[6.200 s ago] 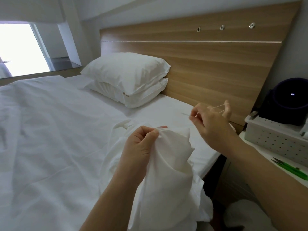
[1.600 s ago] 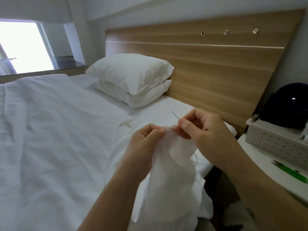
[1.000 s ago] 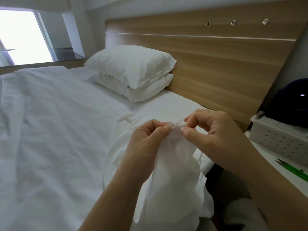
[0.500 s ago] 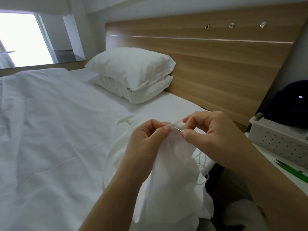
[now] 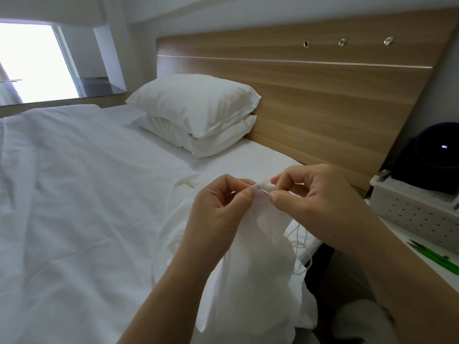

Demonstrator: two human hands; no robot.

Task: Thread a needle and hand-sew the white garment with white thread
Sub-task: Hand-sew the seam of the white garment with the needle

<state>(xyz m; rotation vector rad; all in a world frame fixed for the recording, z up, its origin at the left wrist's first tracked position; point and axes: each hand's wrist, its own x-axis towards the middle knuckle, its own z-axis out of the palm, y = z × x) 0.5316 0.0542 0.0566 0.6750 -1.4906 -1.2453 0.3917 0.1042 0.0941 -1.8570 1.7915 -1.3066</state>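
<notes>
The white garment hangs in front of me over the bed's right edge. My left hand pinches its top fold between thumb and fingers. My right hand pinches the thin needle, which lies across the fold between the two hands, its tip toward my left fingers. Loose white thread loops down below my right hand beside the cloth.
A white bed spreads to the left, with two stacked pillows against a wooden headboard. On the right stands a white nightstand with a perforated white basket, a dark round object and green-handled snips.
My right hand came back from an outstretched pull to the fold, and the needle went from pointing up to lying across the cloth edge. My left hand kept its pinch throughout.
</notes>
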